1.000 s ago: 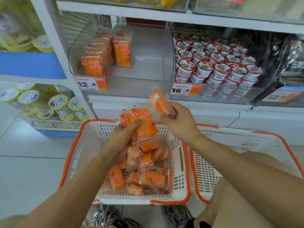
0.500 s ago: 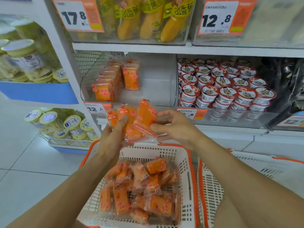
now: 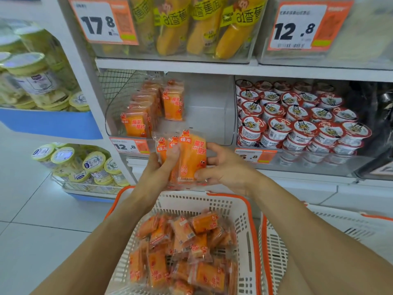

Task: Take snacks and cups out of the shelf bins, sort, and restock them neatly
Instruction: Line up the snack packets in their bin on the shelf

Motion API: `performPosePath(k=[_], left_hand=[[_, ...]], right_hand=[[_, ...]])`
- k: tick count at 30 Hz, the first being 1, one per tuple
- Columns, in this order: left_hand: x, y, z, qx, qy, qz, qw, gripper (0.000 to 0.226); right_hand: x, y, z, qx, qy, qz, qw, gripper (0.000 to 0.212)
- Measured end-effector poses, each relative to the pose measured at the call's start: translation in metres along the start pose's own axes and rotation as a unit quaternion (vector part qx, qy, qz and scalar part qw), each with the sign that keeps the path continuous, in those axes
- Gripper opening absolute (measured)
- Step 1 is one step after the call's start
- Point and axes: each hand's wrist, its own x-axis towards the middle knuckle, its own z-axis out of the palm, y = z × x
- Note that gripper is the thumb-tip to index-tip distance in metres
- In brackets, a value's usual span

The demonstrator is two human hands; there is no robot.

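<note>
Both hands, left (image 3: 158,173) and right (image 3: 225,169), gripped three orange plastic-wrapped snack packets (image 3: 187,156) above two white orange-rimmed baskets (image 3: 247,231).

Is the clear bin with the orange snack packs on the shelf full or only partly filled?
Partly filled. The clear bin holds upright orange snack packs only on its left side; its right side shows bare plastic.

An orange price tag (image 3: 104,21) on the top bin reads 17.8; another price card (image 3: 306,26) to its right reads 12.8. A lower shelf tag (image 3: 130,146) under the orange snack bin also reads 12.8. The tag (image 3: 255,156) beneath the cups shows ".8" (its first digits are hidden by a hand).
</note>
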Motion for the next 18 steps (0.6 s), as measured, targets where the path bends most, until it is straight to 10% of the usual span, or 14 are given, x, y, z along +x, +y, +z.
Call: performPosePath(k=[13, 18], left_hand=[[0.006, 0.014, -0.036, 0.022, -0.248, -0.058, 0.967, 0.098], [0.012, 0.023, -0.038, 0.06, -0.301, -0.036, 0.951, 0.07]], right_hand=[[0.002, -0.014, -0.007, 0.064, -0.065, 0.01, 0.996, 0.07], [0.001, -0.017, -0.012, 0.077, -0.085, -0.011, 0.993, 0.091]])
